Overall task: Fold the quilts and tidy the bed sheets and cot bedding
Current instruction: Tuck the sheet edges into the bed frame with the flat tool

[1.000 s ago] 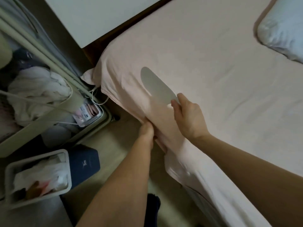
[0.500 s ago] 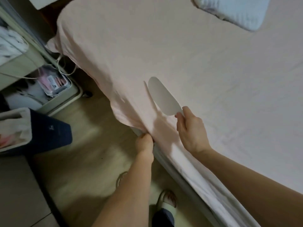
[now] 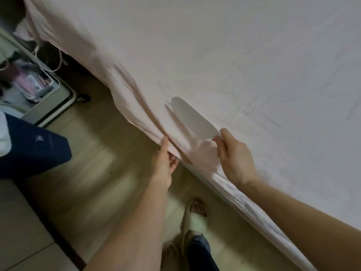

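Head view: pale pink bed sheet (image 3: pixel 224 55) overhangs diagonally above wooden floor (image 3: pixel 97 169). Left hand (image 3: pixel 163 163) pinches its edge; right hand (image 3: pixel 233 157) grips a white oval plastic paddle (image 3: pixel 190 118).

Bedside floor and clutter, seen from above

A pale wood-look plank floor (image 3: pixel 93 173) runs beside the bed; on it, at the left edge, lies a dark navy fabric bag (image 3: pixel 33 151) with a small white logo. Behind the bag stands a pale green cart-like frame (image 3: pixel 58 102) holding blurred pink-and-white packets (image 3: pixel 29 83), and looped white cables (image 3: pixel 52 63) hang just above it. At the bottom, a foot in a beige open-toed slipper (image 3: pixel 195 218) shows below a dark blue jeans leg (image 3: pixel 201 253).
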The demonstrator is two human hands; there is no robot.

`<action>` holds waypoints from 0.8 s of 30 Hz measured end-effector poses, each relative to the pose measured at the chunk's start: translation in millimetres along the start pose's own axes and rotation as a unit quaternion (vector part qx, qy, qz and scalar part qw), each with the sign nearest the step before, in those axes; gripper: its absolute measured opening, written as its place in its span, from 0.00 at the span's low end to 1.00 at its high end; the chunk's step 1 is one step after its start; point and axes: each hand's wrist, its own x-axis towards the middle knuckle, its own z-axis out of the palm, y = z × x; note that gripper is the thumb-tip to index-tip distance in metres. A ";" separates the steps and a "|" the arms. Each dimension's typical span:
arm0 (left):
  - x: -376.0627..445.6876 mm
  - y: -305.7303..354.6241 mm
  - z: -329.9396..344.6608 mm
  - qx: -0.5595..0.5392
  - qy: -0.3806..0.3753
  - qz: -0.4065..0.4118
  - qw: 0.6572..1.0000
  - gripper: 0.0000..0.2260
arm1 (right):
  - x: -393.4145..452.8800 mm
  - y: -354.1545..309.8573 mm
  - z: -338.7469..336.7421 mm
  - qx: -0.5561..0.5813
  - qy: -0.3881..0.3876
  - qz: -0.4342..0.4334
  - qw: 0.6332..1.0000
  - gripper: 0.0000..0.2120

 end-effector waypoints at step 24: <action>-91.0 -154.1 101.6 0.101 -0.030 -0.022 0.994 0.12 | -151.2 133.7 -73.5 -0.062 0.102 0.022 0.993 0.17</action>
